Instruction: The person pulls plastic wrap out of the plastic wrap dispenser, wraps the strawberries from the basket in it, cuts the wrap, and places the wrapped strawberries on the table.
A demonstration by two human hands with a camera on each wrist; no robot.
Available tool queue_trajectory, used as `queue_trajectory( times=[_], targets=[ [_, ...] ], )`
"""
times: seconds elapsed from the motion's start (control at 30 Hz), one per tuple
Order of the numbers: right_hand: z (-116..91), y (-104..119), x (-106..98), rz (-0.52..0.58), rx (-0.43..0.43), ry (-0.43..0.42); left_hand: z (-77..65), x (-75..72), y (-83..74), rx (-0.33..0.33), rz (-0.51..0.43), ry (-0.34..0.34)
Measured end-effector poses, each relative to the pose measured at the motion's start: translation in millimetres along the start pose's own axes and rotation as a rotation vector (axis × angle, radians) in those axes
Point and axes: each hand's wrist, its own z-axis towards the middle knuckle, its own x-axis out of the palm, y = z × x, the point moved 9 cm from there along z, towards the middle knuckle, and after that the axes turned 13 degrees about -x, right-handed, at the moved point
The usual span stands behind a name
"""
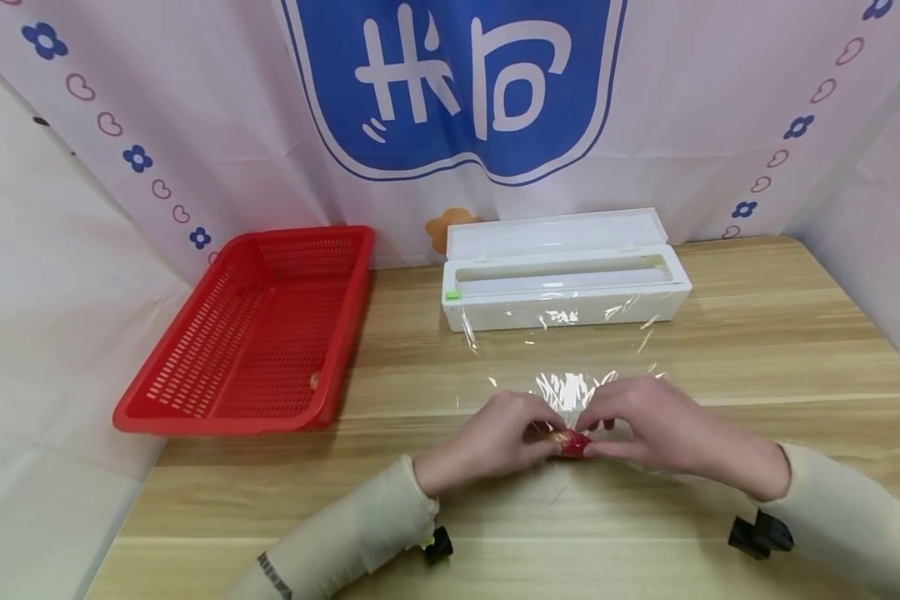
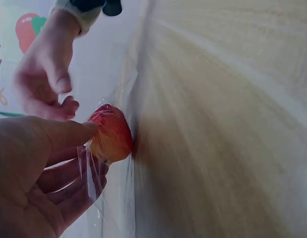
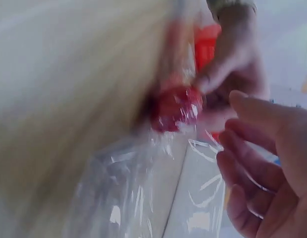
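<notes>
A small red-and-yellow fruit [image 1: 572,443], with clear cling film [image 1: 566,387] about it, lies low over the table between both hands. My left hand [image 1: 495,437] pinches it at one side; the left wrist view shows the thumb on the filmed fruit [image 2: 112,134] and fingers beneath. On the other side is my right hand [image 1: 660,425], close to the fruit. In the right wrist view its thumb and loosely bent fingers [image 3: 257,173] stand apart from the fruit [image 3: 175,106], with nothing visible between them. The film stretches back toward a white dispenser box [image 1: 562,312].
The dispenser's lid [image 1: 555,235] stands raised at the back of the wooden table [image 1: 780,333]. At the left is a red plastic basket [image 1: 217,423] with a small yellowish thing [image 1: 314,381] inside. A printed cloth [image 1: 457,83] hangs behind the table.
</notes>
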Motion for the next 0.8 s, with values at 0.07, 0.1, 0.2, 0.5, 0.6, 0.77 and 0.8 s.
queue_trajectory(
  times=[0.07, 0.1, 0.2, 0.5, 0.6, 0.77, 0.8],
  targets=[
    [0, 6, 0, -0.062, -0.025, -0.024, 1.8, 0.6, 3.0, -0.013, -0.023, 0.018],
    [0, 8, 1, -0.088, -0.029, -0.034, 2.5, 0.7, 4.6, -0.022, -0.035, 0.026],
    [-1, 9, 5, -0.129, -0.008, -0.05, 4.2, 1.5, 8.2, -0.042, -0.059, 0.047],
    [-8, -14, 26, 0.019, 0.171, -0.01, 8.0, 3.5, 19.2, -0.105, -0.119, 0.073],
    [-9, -26, 33, 0.152, 0.23, 0.01, 8.2, 3.4, 20.1, -0.103, -0.093, 0.063],
    [-10, -45, 42, 0.356, 0.28, 0.064, 8.8, -1.0, 19.8, -0.122, 0.006, -0.012],
    [-10, -48, 43, 0.38, 0.284, 0.079, 8.6, -3.3, 19.2, -0.126, 0.028, -0.039]
  ],
)
